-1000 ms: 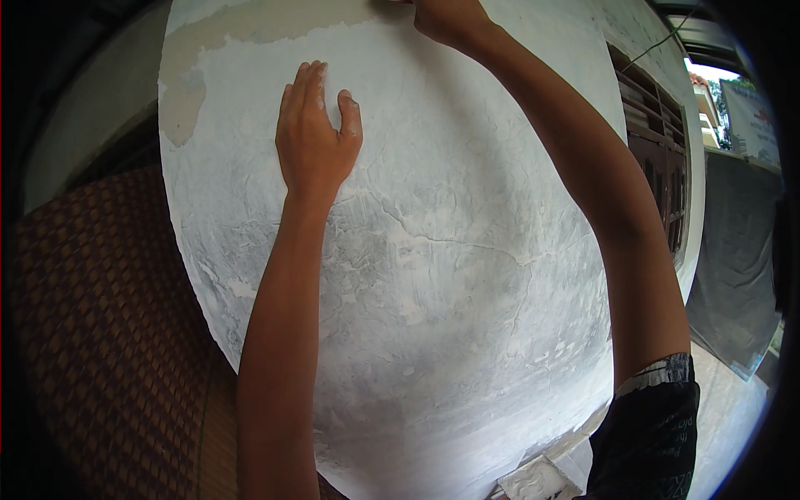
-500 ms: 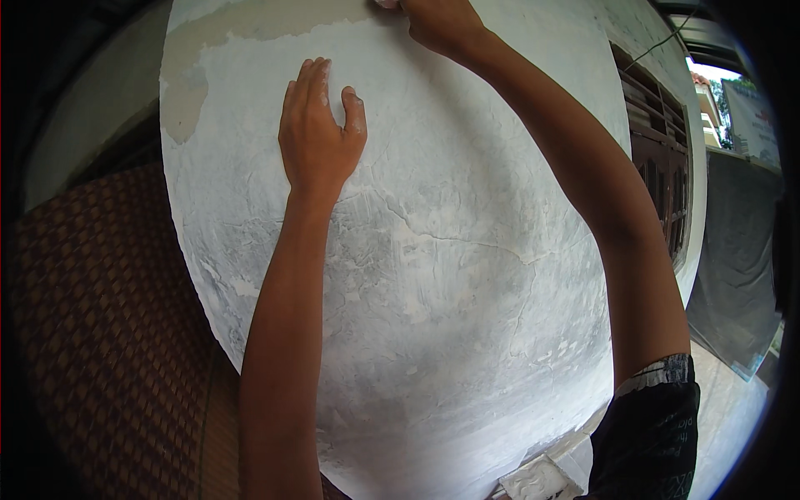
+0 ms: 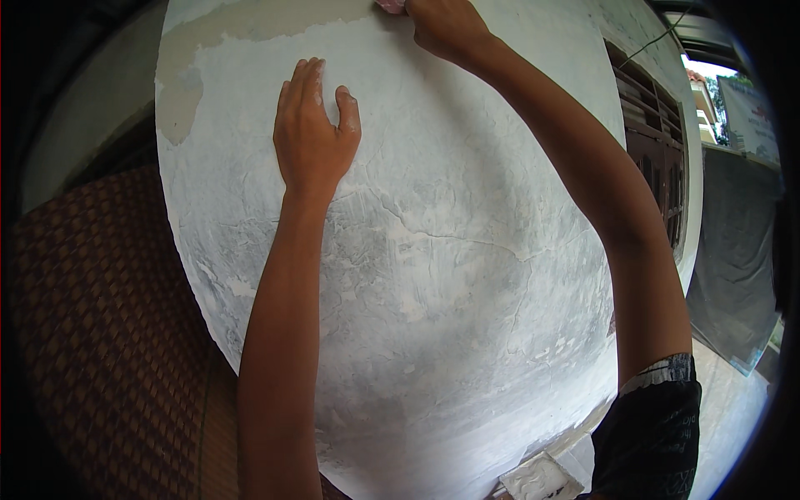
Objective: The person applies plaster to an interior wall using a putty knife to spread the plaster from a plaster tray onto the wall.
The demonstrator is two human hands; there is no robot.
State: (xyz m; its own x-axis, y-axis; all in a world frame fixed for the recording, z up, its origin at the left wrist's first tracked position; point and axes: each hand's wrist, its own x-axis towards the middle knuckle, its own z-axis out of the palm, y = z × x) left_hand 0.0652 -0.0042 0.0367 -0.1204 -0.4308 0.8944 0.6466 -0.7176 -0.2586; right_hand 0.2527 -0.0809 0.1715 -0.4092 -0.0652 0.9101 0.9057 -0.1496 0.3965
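A white, unevenly plastered wall [image 3: 433,317] fills the middle of the view, with a raised crack running across it. My left hand [image 3: 315,137] lies flat against its upper left part, fingers up and thumb apart, white smears on the fingertips. At the top edge my right hand [image 3: 450,29] is closed round a small pinkish object [image 3: 391,5], pressed close to the wall. Most of that object is cut off by the frame, so its kind does not show. Bare grey-beige plaster [image 3: 250,21] borders the white coat beside it.
A brown woven mat [image 3: 100,333] stands on the left. At the lower right, below the wall, sits a container of white paste [image 3: 537,479]. Farther right are a dark wooden window frame [image 3: 658,158] and a hanging dark sheet [image 3: 733,258].
My right hand has moved slightly right and down, and more of the pinkish object shows. My left hand keeps its place on the wall; the view has shifted a little.
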